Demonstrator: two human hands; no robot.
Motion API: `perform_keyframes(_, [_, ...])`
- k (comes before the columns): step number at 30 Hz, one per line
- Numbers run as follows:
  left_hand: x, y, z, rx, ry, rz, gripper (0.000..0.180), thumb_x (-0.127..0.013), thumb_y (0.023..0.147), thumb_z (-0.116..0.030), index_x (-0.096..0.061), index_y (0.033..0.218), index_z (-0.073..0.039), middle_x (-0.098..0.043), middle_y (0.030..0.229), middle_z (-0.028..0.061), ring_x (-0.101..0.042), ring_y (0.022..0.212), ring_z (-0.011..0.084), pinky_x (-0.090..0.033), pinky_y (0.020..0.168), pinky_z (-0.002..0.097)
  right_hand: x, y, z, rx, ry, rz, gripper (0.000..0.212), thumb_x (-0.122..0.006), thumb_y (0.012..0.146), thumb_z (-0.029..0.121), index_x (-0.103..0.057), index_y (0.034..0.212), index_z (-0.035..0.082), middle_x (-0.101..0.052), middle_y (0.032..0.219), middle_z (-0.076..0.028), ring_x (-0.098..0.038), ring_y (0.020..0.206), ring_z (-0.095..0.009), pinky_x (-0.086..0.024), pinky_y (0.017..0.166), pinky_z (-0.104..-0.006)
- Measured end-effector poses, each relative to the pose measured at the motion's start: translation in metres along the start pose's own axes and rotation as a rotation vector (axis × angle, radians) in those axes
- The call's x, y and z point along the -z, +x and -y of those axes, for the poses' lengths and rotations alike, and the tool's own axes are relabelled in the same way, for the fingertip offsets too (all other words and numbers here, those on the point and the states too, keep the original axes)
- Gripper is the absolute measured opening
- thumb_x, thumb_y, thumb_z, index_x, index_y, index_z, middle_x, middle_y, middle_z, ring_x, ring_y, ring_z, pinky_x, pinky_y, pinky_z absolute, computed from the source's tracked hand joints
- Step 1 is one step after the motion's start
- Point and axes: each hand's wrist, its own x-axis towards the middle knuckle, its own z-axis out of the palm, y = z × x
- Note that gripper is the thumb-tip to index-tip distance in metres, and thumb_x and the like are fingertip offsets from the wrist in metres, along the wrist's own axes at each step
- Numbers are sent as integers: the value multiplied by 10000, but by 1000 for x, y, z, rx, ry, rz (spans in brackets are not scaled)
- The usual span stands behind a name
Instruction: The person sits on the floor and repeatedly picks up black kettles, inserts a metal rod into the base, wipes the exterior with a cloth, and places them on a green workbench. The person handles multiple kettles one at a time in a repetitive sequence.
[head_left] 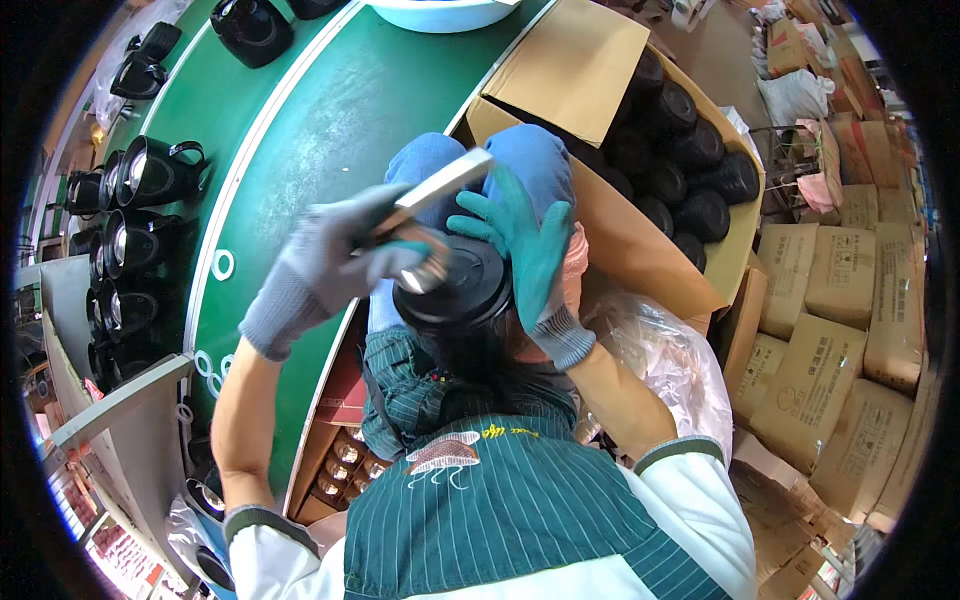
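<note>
A black round vessel (455, 290) with a ringed, disc-like top stands between my knees. My left hand (335, 250), in a grey glove with teal fingers, is closed around a tool above its left side. The tool is blurred: a pale flat bar (440, 187) sticks out to the upper right, and a shiny brownish end lies over the vessel's top. I cannot make out the tool's kind. At the vessel's right edge is my right hand (530, 245), teal-palmed, its fingers stretched and spread. Some fingers reach over the far rim; whether they press on it is unclear.
The green conveyor belt (290, 160) runs along my left, with black mugs (155, 170) in rows and white rings (222, 264) on it. An open carton (640, 235) of black cylinders stands at right. Stacked cartons (810, 375) lie beyond; a pale basin (440, 12) sits ahead.
</note>
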Motion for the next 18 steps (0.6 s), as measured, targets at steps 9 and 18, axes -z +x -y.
perform_keyframes(9, [-40, -12, -39, 173, 598, 117, 704, -642, 960, -277, -345, 1492, 77, -656, 1030, 288, -709, 890, 413, -574, 750, 473, 4, 32, 18, 31, -228, 151, 596, -368, 1094, 469, -550, 1408, -4, -699, 1229, -184, -705, 1096, -242, -545, 1011, -337])
perform_keyframes(18, [-101, 5, -93, 684, 789, -22, 758, -661, 954, -432, -381, 1500, 12, -616, 1083, 160, -721, 874, 306, -618, 693, 419, 15, 77, -5, -330, 90, 376, 340, -562, 1064, 293, -695, 1267, 55, -731, 990, -19, -689, 885, -96, -570, 807, -246])
